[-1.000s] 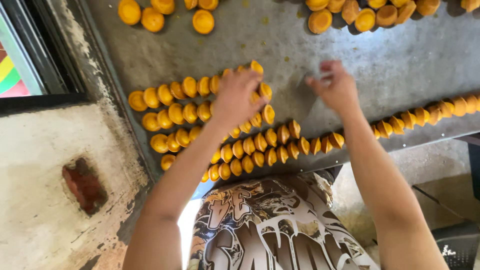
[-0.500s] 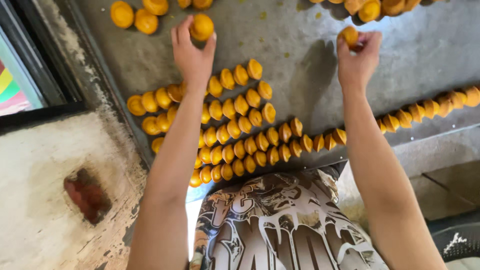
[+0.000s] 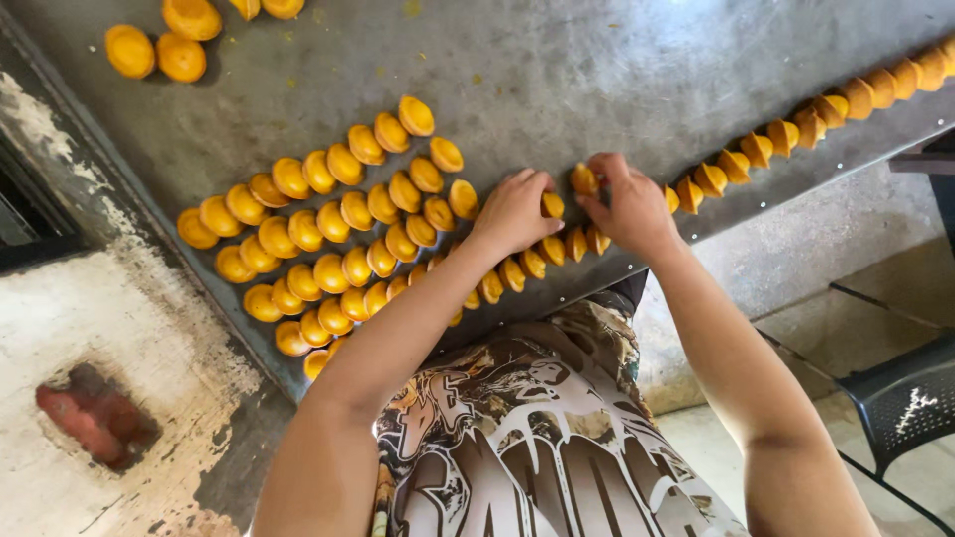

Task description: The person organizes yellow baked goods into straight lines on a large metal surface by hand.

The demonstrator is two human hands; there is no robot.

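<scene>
In the head view, both hands worked at the near edge of a grey metal counter [image 3: 597,80], on which many small orange cups lay in rows. The left hand [image 3: 512,214] rested over the near row, its fingers [image 3: 527,187] curled around one orange cup [image 3: 552,205] that sat level with the end of the stacked rows. The right hand [image 3: 627,209] was just beside the left hand, nearly touching it, and its fingers [image 3: 609,169] pinched a second orange cup [image 3: 584,179] held slightly above the row. Both hands were therefore clenched on a cup each, and the two cups stood close together between the hands. To the left of the hands, four rows of orange cups [image 3: 328,239] ran diagonally across the counter, each cup leaning against the next. To the right, a single line of cups [image 3: 796,129] continued along the counter's front edge toward the upper right corner. A few loose cups [image 3: 159,50] lay apart at the far left of the counter. Below the counter, the person's patterned shirt [image 3: 527,438] filled the lower centre. A worn white wall surface [image 3: 109,398] with a red patch showed at the lower left, and a dark mesh chair [image 3: 905,398] stood at the lower right.
</scene>
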